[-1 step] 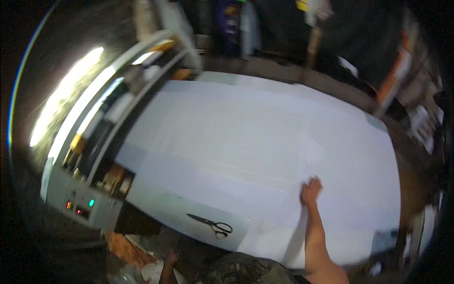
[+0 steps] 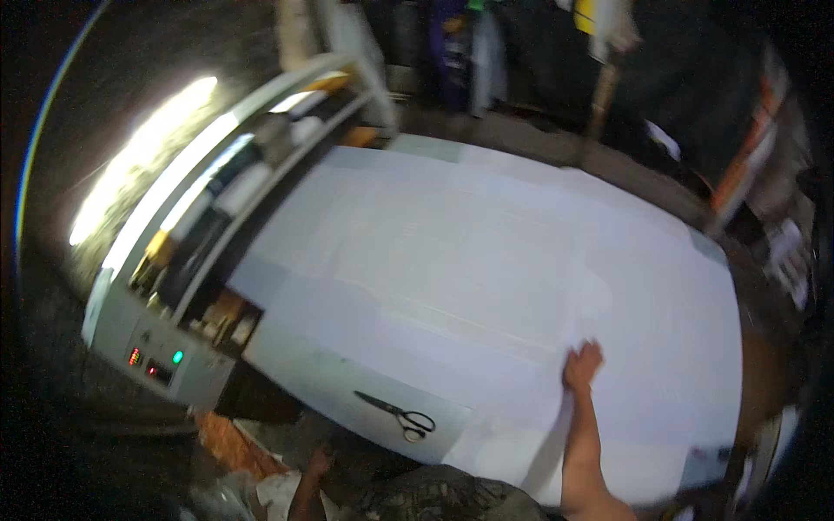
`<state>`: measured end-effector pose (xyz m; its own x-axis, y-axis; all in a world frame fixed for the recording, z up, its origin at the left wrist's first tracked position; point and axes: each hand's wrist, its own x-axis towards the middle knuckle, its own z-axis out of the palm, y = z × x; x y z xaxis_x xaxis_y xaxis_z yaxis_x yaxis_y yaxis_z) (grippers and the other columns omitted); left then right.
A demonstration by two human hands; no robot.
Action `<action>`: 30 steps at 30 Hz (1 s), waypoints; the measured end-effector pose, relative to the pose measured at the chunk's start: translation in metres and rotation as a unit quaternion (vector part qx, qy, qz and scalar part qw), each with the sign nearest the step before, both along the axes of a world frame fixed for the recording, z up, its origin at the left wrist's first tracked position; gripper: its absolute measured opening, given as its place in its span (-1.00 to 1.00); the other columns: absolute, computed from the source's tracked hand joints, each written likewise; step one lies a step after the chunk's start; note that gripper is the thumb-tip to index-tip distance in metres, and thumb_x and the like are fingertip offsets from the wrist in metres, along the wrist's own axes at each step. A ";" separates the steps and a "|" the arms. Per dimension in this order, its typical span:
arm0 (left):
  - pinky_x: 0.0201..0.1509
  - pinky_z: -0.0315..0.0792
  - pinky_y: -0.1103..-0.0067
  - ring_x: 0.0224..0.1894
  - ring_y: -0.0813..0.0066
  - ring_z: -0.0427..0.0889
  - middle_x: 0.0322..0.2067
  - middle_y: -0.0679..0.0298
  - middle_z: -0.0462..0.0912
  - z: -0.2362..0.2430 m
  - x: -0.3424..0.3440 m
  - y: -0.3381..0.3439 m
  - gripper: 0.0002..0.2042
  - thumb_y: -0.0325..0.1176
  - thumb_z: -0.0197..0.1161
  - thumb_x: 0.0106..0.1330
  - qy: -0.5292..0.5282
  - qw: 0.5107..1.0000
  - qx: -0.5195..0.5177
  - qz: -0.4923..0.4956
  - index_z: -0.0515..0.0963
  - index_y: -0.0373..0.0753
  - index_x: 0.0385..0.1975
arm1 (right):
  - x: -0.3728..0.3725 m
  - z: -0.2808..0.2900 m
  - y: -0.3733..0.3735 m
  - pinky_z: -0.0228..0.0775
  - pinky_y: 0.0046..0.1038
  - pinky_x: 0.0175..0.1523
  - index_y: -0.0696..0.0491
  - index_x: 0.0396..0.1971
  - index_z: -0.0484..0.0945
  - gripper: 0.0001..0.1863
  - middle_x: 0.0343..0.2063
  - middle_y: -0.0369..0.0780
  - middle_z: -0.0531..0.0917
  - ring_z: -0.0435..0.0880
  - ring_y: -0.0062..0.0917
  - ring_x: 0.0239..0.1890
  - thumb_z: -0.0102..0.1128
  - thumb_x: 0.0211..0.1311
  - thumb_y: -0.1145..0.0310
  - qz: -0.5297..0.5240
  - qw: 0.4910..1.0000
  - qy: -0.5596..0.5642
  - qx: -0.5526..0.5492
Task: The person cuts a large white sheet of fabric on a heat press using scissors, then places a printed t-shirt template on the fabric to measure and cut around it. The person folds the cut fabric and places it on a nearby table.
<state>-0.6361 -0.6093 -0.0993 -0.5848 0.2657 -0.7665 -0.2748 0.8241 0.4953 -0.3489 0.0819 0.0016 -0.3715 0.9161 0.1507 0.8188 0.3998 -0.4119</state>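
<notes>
Large thin white sheets (image 2: 469,252) lie overlapping across a wide pale table, with a faint edge running up from my right hand. On that edge rests my right hand (image 2: 584,365), its fingers bent and close together; whether they pinch the sheet is hidden. Low at the left, off the table's near edge, hangs my left hand (image 2: 321,460), dark and blurred, so its fingers cannot be made out. Black-handled scissors (image 2: 400,415) lie on the bare near strip of the table, between my two hands.
A grey machine (image 2: 165,347) with lit indicators and rollers spans the table's left end. Beyond it glows a tube lamp (image 2: 143,161). A wooden post (image 2: 601,100) stands behind the far edge. Orange-brown material (image 2: 234,447) lies below the machine.
The whole view has shifted slightly, so the table and machine appear a little farther right. My right hand stays at the same place on the sheet; the scissors have not moved.
</notes>
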 end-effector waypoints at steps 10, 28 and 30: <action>-0.33 0.57 0.43 -0.49 0.32 0.68 -0.38 0.05 0.69 0.079 -0.142 0.069 -0.56 -0.06 0.13 0.31 -0.040 0.983 -0.070 -0.164 0.54 -0.37 -0.09 | -0.032 -0.004 -0.035 -0.38 0.00 0.41 0.26 0.24 0.18 -0.41 0.35 0.07 0.00 -0.12 -0.06 0.41 -0.19 0.35 0.16 -0.047 0.993 -0.107 0.009; 0.30 0.14 0.20 0.29 -0.03 0.17 0.28 -0.05 0.14 0.137 -0.293 0.192 -0.50 -0.16 0.15 0.28 0.458 0.818 0.101 -0.332 0.34 -0.20 0.19 | -0.189 0.011 -0.294 0.08 -0.03 0.25 0.27 0.09 0.33 -0.50 0.14 0.18 0.32 0.26 0.06 0.17 0.02 0.23 0.26 0.182 0.983 -0.018 0.001; 0.30 0.09 0.10 0.30 -0.10 0.11 0.31 -0.05 0.07 0.133 -0.291 0.188 -0.48 -0.15 0.15 0.28 0.489 0.793 0.140 -0.334 0.31 -0.18 0.22 | -0.220 0.021 -0.344 0.06 -0.03 0.25 0.25 0.13 0.30 -0.49 0.16 0.18 0.28 0.25 0.06 0.17 0.01 0.25 0.26 0.272 0.960 0.015 -0.065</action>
<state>-0.9273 -0.4208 0.0332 -0.5197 0.8471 0.1113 0.8064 0.4434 0.3912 -0.5690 -0.2622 0.0223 -0.7972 0.6000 0.0664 0.4909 0.7084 -0.5071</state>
